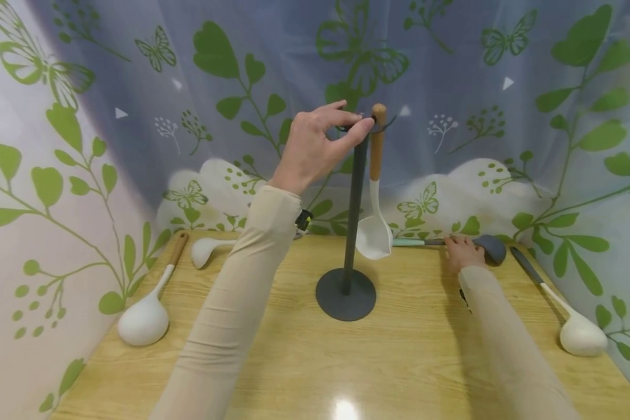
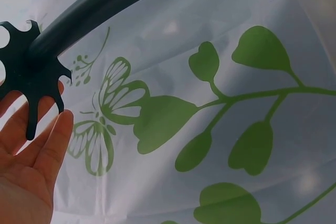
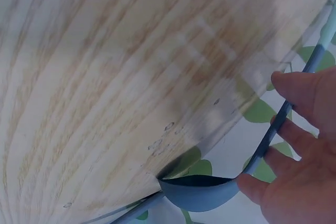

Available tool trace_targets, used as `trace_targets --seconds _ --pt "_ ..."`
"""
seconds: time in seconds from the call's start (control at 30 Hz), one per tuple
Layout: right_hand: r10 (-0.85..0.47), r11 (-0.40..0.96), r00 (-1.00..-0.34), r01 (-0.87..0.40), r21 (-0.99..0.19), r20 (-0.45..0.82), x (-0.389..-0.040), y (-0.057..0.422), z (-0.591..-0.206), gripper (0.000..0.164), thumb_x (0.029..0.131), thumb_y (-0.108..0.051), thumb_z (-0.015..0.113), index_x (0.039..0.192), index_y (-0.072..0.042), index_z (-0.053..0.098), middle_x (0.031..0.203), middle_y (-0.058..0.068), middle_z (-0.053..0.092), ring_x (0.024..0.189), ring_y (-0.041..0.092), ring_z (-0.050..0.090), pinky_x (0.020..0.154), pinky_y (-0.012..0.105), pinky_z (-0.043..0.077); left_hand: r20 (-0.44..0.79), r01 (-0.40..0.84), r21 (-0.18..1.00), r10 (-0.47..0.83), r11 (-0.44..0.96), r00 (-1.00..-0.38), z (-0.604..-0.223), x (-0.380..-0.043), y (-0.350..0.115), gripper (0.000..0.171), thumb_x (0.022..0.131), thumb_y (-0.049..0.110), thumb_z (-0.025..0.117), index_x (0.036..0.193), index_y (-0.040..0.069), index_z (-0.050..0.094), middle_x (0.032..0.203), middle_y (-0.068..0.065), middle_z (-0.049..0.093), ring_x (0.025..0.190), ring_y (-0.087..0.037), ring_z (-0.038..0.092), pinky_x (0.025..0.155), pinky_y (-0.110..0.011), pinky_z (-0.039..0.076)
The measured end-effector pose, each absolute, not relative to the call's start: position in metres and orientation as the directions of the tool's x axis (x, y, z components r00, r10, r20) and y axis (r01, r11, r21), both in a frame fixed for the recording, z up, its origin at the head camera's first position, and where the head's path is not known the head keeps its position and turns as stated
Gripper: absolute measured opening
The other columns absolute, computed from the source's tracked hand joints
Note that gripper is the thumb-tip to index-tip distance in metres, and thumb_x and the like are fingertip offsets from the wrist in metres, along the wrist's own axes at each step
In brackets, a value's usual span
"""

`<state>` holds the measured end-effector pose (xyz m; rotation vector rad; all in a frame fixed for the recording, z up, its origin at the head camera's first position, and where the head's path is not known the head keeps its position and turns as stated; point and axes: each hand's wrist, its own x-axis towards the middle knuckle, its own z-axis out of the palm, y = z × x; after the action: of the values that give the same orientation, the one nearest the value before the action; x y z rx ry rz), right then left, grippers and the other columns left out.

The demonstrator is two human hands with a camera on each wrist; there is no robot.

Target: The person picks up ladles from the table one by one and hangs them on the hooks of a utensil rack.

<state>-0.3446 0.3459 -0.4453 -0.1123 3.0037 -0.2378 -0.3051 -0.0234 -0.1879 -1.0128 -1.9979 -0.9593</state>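
Observation:
In the head view my left hand [image 1: 320,140] pinches the rim at the top of a dark hook stand [image 1: 353,221]. The left wrist view shows the fingers against the underside of its hooked plate [image 2: 44,72]. A white ladle [image 1: 376,233] with a wooden handle hangs from a hook beside the thumb. My right hand [image 1: 463,255] is at the back edge of the table, holding the shaft of a dark blue-grey ladle [image 1: 490,249] with a mint-green handle end. In the right wrist view the thumb and fingers lie across that shaft, near the bowl [image 3: 202,195].
A white ladle [image 1: 144,318] with a wooden handle lies at the left of the wooden table [image 1: 399,361]. Another white ladle [image 1: 206,249] lies behind the left sleeve. A cream ladle [image 1: 583,335] with a dark handle lies along the right edge. A patterned curtain [image 1: 273,46] hangs behind.

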Motion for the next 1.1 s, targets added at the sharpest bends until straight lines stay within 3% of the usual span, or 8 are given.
trace_targets --seconds 0.13,0.37,0.73,1.1 --pt "-0.079 0.984 -0.989 -0.056 -0.171 -0.127 -0.348 0.35 -0.447 0.064 0.086 0.0 0.06 0.143 0.006 0.03 0.142 0.039 0.022 0.128 0.056 0.013 0.096 0.08 0.014 0.816 0.854 0.307 0.345 0.42 -0.463 -0.188 -0.305 -0.023 0.029 0.092 0.038 0.059 0.099 0.016 0.076 0.091 0.0 0.074 0.121 -0.003 0.045 0.102 -0.023 0.039" --pt "-0.059 0.98 -0.995 -0.043 -0.193 -0.082 -0.348 0.357 -0.449 0.052 0.089 0.004 0.053 0.139 0.001 0.04 0.139 0.038 0.028 0.124 0.057 0.02 0.093 0.083 0.012 0.814 0.852 0.304 0.348 0.427 -0.465 -0.188 -0.304 -0.021 0.03 0.092 0.038 0.059 0.099 0.015 0.076 0.093 -0.001 0.074 0.121 -0.003 0.045 0.103 -0.023 0.038" --pt "-0.07 0.982 -0.997 -0.077 -0.175 0.043 -0.347 0.36 -0.459 0.036 0.09 0.004 0.055 0.125 -0.005 0.058 0.13 0.033 0.044 0.117 0.054 0.033 0.092 0.083 0.01 0.821 0.855 0.298 0.343 0.425 -0.457 -0.188 -0.305 -0.021 0.029 0.092 0.038 0.058 0.098 0.016 0.076 0.093 0.0 0.074 0.12 -0.006 0.047 0.103 -0.024 0.037" --pt "-0.105 0.978 -0.988 -0.124 -0.168 0.114 -0.34 0.361 -0.46 0.029 0.089 -0.003 0.061 0.117 -0.009 0.067 0.117 0.028 0.059 0.108 0.048 0.046 0.093 0.082 0.013 0.826 0.861 0.301 0.339 0.411 -0.45 -0.19 -0.307 -0.022 0.028 0.092 0.037 0.058 0.097 0.015 0.076 0.093 0.0 0.074 0.118 -0.006 0.048 0.097 -0.022 0.041"
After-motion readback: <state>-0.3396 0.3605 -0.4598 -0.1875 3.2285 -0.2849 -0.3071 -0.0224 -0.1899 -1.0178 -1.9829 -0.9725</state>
